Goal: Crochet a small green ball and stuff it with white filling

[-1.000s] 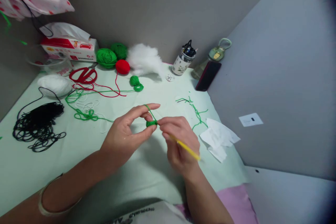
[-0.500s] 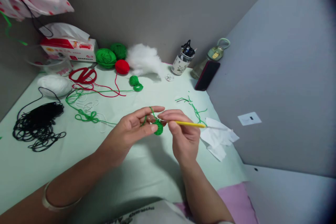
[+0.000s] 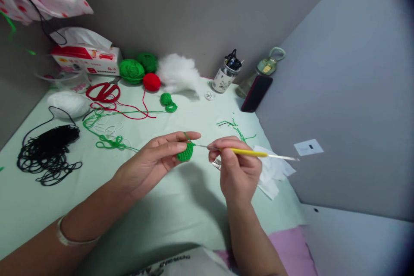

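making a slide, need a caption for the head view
The left hand pinches a green crochet piece while the right hand holds a yellow-handled hook at its edge.

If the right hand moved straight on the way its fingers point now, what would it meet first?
Probably the green crocheted piece in the left hand; the left index fingertip lies close to that line, and depth is hard to judge.
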A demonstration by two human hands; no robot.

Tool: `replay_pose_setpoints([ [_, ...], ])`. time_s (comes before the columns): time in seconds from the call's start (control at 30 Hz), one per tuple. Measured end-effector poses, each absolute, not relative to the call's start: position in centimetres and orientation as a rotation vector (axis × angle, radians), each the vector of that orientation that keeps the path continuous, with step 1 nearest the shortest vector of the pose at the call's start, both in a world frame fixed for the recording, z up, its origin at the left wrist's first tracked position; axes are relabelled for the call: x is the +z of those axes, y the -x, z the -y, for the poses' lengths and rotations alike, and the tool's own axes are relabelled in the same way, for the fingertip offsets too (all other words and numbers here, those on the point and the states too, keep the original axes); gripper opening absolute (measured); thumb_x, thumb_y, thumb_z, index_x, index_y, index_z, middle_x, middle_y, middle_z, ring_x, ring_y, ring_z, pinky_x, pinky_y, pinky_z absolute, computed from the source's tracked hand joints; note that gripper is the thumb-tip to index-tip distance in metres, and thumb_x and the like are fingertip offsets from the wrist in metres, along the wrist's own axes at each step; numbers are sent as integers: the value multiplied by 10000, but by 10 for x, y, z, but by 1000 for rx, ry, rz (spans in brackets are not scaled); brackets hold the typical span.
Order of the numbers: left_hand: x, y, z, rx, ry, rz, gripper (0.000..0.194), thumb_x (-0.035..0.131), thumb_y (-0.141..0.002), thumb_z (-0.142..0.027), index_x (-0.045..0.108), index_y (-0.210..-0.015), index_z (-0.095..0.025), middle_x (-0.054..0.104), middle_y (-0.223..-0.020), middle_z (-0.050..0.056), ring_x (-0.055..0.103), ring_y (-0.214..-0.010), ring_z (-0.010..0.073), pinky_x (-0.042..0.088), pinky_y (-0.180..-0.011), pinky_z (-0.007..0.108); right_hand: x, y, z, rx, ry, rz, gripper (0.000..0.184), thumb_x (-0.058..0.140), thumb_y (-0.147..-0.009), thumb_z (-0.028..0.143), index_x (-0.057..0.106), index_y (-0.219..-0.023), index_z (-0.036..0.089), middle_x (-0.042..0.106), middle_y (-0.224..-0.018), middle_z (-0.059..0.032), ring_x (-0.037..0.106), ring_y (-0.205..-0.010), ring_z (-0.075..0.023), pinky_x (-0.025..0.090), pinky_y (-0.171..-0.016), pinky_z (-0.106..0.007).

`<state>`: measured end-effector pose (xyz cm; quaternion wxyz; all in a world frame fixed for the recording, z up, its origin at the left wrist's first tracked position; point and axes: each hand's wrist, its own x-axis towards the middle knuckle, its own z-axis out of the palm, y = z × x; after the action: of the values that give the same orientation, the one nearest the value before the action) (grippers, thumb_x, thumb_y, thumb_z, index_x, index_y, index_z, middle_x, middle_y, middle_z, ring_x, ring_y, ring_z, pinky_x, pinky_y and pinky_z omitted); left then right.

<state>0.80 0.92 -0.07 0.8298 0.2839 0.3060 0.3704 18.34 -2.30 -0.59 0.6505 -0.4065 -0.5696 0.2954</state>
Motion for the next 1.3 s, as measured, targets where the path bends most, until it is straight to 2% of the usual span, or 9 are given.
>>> replay_pose_setpoints([
  [0.07,-2,-8,-8,790,-683,-660,261,755,-861,-251,791,-1120,-257,673,-934,10,589,-860,129,463,-832,249,-6,-182,21,845,876,1227,152,617,-973,277,757,-929,235,708,-841,-38,629,-624,-138,548,-548,-296],
  [0.17,-4,-10,-3,803,-835,-685,349,768,-864,-267,747,-1212,-286,688,-974,13,601,-932,150,459,-886,271,-9,-178,21,829,928,1303,117,662,-947,283,770,-926,242,739,-894,-50,696,-837,-189,590,-712,-341],
  [0.23,-4,-11,-2,800,-893,-695,404,772,-863,-284,718,-1263,-293,687,-992,22,602,-966,169,466,-911,292,-11,-178,22,792,972,1311,107,667,-944,277,769,-938,246,750,-913,-52,697,-895,-197,579,-735,-336],
  [0.33,-2,-11,-3,797,-928,-714,452,792,-839,-296,707,-1283,-299,633,-940,13,593,-933,170,489,-887,294,-11,-180,19,928,928,1184,120,646,-956,307,734,-930,230,736,-891,-40,646,-694,-139,521,-593,-275],
  [0.43,0,-10,-4,821,-959,-756,455,817,-804,-292,723,-1249,-290,581,-902,3,575,-892,161,503,-842,279,-9,-183,16,1097,882,1097,156,634,-958,351,673,-891,216,717,-845,-23,575,-585,-104,486,-552,-257],
  [0.7,8,-8,-2,810,-1135,-896,428,757,-839,-266,699,-1262,-295,583,-894,-10,604,-920,161,498,-907,292,-8,-185,17,1120,845,1147,164,599,-989,345,659,-909,216,742,-883,-35,639,-664,-123,515,-605,-268],
  [0.87,10,-9,-1,891,-1376,-988,323,696,-836,-195,730,-1151,-255,616,-877,-3,612,-899,173,487,-931,315,-8,-186,21,1046,855,1242,142,582,-1004,304,686,-946,225,734,-912,-34,655,-711,-130,524,-637,-282],
  [1.1,4,-9,-4,943,-1709,-1047,304,630,-849,-128,755,-1095,-255,648,-931,19,635,-925,192,488,-933,314,-3,-183,29,561,946,1704,193,525,-995,127,663,-1064,242,729,-972,-57,694,-928,-194,572,-788,-363],
  [1.3,2,-11,-2,966,-1535,-1054,398,641,-884,-204,698,-1275,-253,676,-1015,40,631,-966,204,496,-923,319,-20,-178,32,-162,1053,1960,359,573,-936,75,647,-1203,303,748,-1074,-76,694,-903,-204,565,-705,-332],
])
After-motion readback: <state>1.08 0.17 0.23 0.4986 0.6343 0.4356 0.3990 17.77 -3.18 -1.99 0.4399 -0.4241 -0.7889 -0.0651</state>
